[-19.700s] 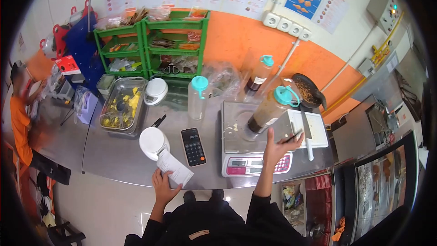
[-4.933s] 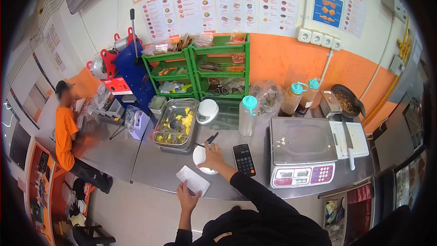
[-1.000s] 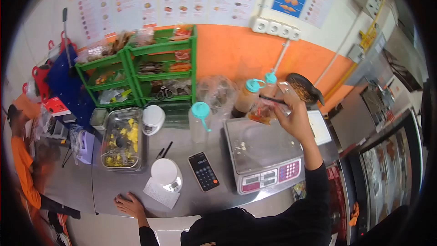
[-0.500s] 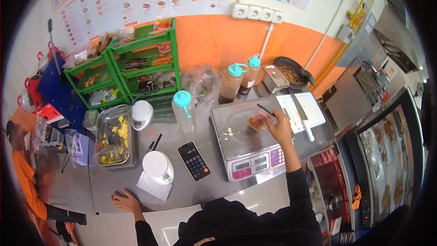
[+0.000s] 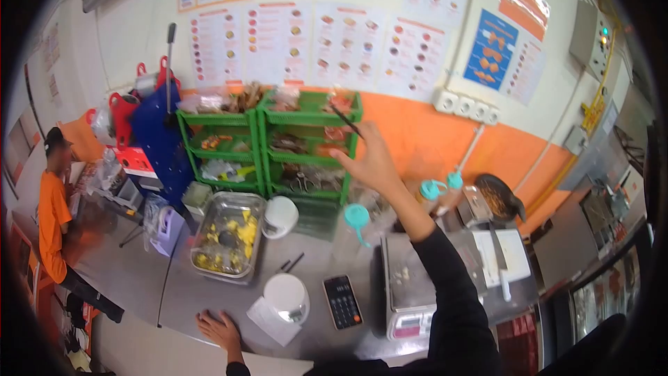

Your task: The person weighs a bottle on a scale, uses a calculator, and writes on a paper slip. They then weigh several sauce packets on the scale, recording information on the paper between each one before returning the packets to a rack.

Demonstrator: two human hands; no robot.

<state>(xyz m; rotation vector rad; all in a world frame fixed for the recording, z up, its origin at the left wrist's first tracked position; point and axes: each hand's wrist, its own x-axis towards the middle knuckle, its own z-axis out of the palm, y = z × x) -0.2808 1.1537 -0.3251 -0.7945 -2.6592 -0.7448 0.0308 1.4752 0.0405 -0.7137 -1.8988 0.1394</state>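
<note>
Up high, my right hand (image 5: 372, 160) raised before the green shelves (image 5: 268, 143), fingers spread, thin dark pen (image 5: 346, 122) pinched at its tips, left hand (image 5: 221, 329) flat and spread on the counter (image 5: 174, 292) beside the paper slip (image 5: 268, 320)

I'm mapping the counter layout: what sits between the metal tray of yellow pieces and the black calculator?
In the head view, a round white scale sits between the metal tray and the calculator, with two dark sticks just behind it.

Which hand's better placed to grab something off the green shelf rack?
Right. The right hand is raised in front of the green shelf rack, a thin dark stick pinched in its fingers. The left hand lies flat at the counter edge.
</note>
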